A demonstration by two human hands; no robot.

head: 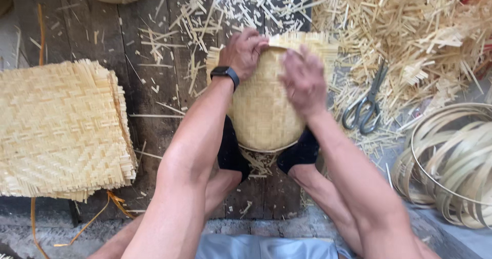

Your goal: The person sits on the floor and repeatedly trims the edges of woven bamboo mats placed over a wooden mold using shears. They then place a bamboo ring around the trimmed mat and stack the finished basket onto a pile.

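Both hands pressed a woven basket (261, 105) braced between the knees: left hand (245, 51) curled over its far rim, right hand (303, 79) seemingly flat, fingers spread, perhaps shaping it. Scissors (365, 107) lay near.

Pale straw-yellow basket (261, 110) under my palms, herringbone-woven mats (61, 128) at left frame, black watch (225, 73), grey steel scissors (365, 105) right.

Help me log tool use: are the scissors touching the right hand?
Apart. The head view shows the scissors lying on scraps, clear of the right hand.
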